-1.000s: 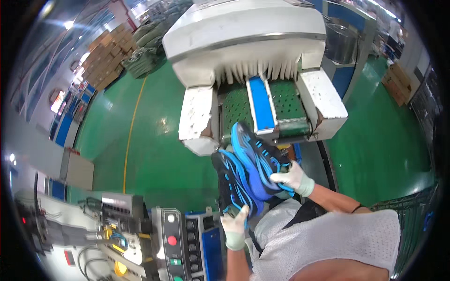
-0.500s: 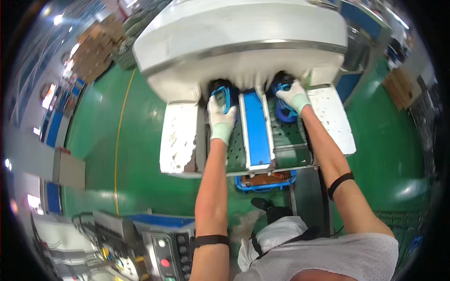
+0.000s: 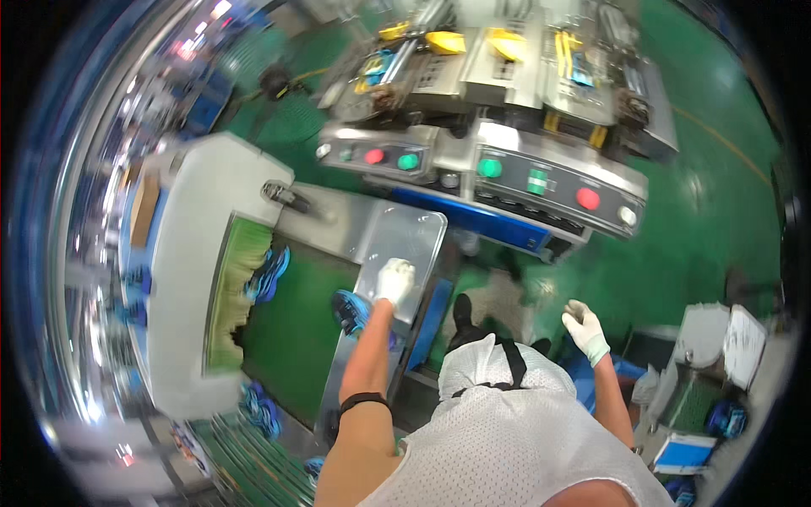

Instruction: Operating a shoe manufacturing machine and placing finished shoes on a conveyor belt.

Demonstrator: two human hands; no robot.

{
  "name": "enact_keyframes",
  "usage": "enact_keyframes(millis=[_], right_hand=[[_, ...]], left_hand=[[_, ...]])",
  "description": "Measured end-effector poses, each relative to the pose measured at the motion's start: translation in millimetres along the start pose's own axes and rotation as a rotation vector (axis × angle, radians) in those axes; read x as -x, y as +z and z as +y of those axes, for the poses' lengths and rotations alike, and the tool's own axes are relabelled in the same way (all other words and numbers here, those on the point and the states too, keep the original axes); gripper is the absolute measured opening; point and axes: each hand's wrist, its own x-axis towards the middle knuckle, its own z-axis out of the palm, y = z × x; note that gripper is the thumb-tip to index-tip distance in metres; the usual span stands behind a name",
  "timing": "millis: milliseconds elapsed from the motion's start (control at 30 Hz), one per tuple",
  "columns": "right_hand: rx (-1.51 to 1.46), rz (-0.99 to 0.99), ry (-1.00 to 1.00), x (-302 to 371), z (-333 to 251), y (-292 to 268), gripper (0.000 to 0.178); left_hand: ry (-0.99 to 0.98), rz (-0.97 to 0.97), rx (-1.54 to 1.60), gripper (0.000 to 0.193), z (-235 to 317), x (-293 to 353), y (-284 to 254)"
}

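Green factory floor (image 3: 676,253) all round. My gloved left hand (image 3: 394,280) rests flat on the steel tray (image 3: 405,228), beside the blue shoe (image 3: 351,311); light, springy, I'd grip its heel. Right hand (image 3: 585,325) hangs clenched, holding nothing.

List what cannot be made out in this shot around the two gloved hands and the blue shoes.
Head view only:
- Left hand: flat on the metal plate; whatever lies under the palm is hidden by the glove.
- Blue shoe beside the forearm: partly covered by the arm.
- Right hand: curled; the glove hides whether it holds anything.
- Shoes at the brush curtain: blurred, detail unreadable.
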Motion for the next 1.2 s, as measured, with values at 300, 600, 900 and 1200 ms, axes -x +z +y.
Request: enact_keyframes(millis=[300, 600, 900, 1200], right_hand=[[0.608, -0.198, 0.207, -71, -27, 89, 0.054], [0.498, -0.009, 0.655, -72, -58, 96, 0.051], [0.635, -0.078, 0.588, -138, -111, 157, 0.035], [0.598, -0.538, -0.042, -181, -240, 339, 0.047]], left_hand=[[-0.877, 0.238, 0.035, 0.048, -273, 134, -121], [-0.797, -0.031, -0.165, 0.066, -493, 32, -225], [-0.861, -0.331, -0.576, 0.043, -536, 39, -153], [-0.842, -0.273, 0.153, 0.073, -301, 52, -176]])
